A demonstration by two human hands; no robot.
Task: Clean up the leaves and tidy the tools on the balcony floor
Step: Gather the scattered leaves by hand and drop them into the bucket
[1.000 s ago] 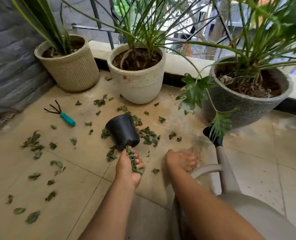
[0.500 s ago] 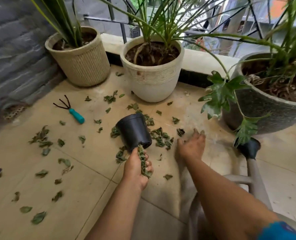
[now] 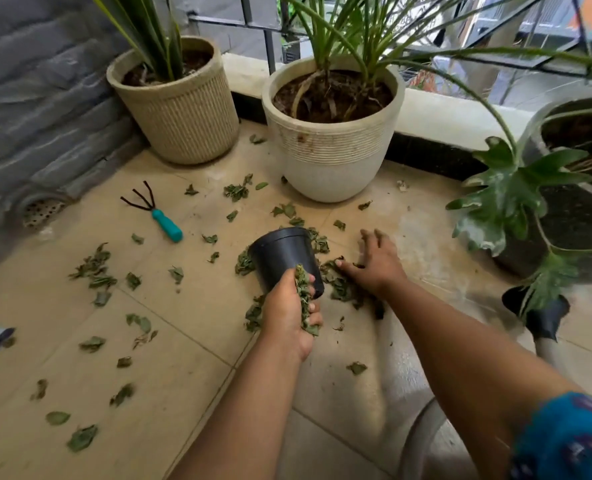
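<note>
Gripping a wad of leaves (image 3: 303, 299) at the black pot (image 3: 284, 256) lying on the floor (image 3: 183, 306), the left hand (image 3: 289, 315) curls tight, while the right hand (image 3: 374, 261) presses flat, fingers spread, on scattered leaves beside it.

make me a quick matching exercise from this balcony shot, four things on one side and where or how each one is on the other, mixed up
Things:
1. hand rake
2. black pot
3. left hand
4. right hand

States:
A. spread flat on a pile of leaves
B. lying on its side on the tiles
C. gripping a bunch of leaves
D. lying on the floor beside the woven planter, untouched

Pairs: 1-D, 2-B, 3-C, 4-A
</note>
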